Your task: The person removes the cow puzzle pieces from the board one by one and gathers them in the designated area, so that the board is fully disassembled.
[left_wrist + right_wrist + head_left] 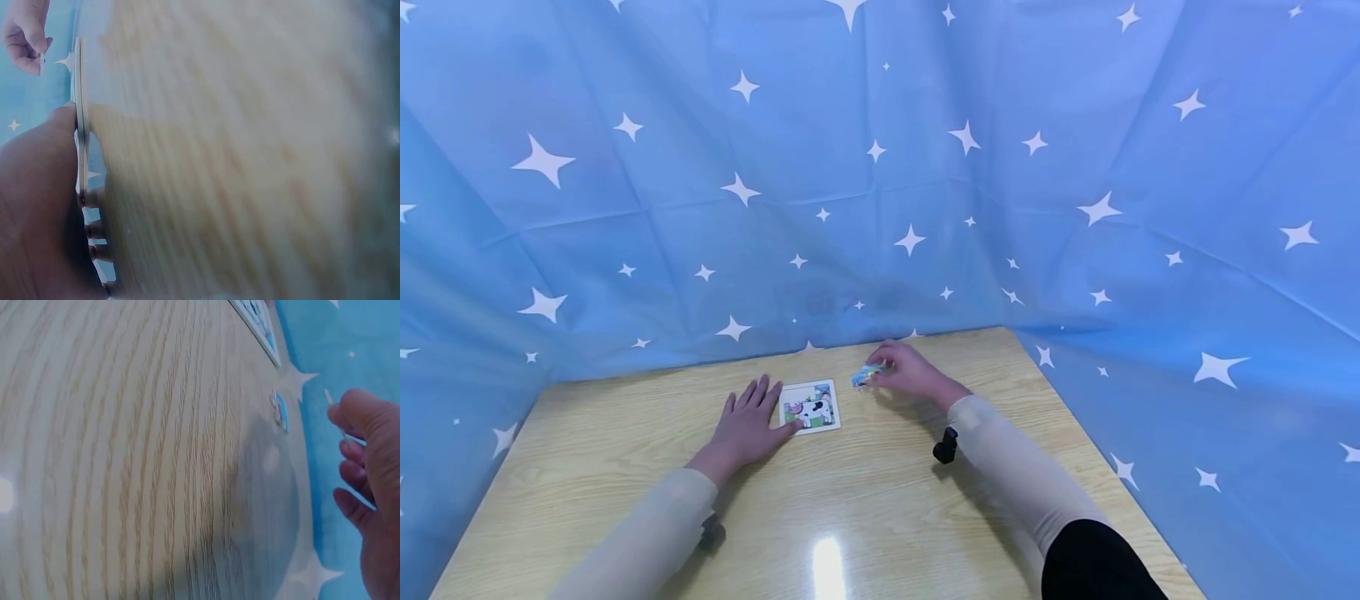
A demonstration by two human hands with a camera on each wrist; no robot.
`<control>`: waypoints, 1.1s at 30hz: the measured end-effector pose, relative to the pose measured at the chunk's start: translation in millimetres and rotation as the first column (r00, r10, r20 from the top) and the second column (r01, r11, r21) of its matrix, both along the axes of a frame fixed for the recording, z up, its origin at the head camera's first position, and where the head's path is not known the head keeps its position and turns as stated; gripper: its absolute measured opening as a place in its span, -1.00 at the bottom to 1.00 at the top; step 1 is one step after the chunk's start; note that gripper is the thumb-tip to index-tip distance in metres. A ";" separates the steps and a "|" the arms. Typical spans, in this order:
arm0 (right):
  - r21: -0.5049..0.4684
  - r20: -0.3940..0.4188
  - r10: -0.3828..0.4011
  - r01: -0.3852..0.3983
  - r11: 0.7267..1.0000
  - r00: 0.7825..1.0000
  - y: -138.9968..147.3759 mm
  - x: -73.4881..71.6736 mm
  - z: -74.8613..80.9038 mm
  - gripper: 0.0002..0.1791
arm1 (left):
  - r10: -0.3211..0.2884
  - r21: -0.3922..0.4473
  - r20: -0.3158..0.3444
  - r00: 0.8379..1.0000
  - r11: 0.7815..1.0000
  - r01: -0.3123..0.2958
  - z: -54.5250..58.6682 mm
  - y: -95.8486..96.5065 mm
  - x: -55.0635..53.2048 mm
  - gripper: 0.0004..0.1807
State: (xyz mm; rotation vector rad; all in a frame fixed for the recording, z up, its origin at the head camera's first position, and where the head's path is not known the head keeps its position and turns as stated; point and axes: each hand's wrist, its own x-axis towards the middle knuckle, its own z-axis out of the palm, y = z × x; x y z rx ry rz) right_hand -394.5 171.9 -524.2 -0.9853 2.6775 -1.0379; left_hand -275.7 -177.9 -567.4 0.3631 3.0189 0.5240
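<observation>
A small framed cow puzzle (810, 408) lies flat on the table, its picture showing a black-and-white cow with a pale patch toward the top. My left hand (748, 425) is spread beside its left edge, fingers straight, the thumb resting on the lower part of the board. In the left wrist view the puzzle board (81, 125) appears edge-on by the thumb. To the right of the board, my right hand (906, 371) pinches a thin puzzle piece (329, 399) between thumb and fingers, above the table. Another puzzle piece (279, 411) lies on the tabletop below that hand.
The wooden table (850, 492) ends at the back and right against a blue curtain (820, 167) with white stars. A black wrist device (946, 446) sits under the right forearm. Bright light glares off the table's front.
</observation>
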 end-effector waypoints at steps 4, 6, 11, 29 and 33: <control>0.018 0.007 -0.010 0.010 1.000 1.000 7.8 -3.7 -3.8 -0.69 | -0.003 -0.004 0.000 1.000 1.000 0.003 2.2 1.3 0.2 0.14; 0.031 0.007 -0.014 0.014 0.999 1.000 10.5 -4.5 -4.4 -0.70 | -0.003 -0.004 0.006 1.000 1.000 0.003 2.7 1.9 0.4 0.14; 0.034 0.027 -0.025 0.024 0.999 0.999 14.7 -4.3 -3.5 -0.70 | -0.001 -0.008 0.014 1.000 1.000 0.001 2.2 2.0 0.2 0.14; 0.022 0.059 -0.043 0.042 0.999 0.997 15.1 -6.4 -13.6 -0.72 | 0.003 -0.001 0.015 1.000 1.000 -0.003 6.0 1.9 1.8 0.13; 0.047 0.056 -0.038 0.035 0.998 0.998 15.0 -7.4 -21.2 -0.75 | 0.004 -0.007 0.024 1.000 1.000 -0.004 3.6 1.6 0.0 0.13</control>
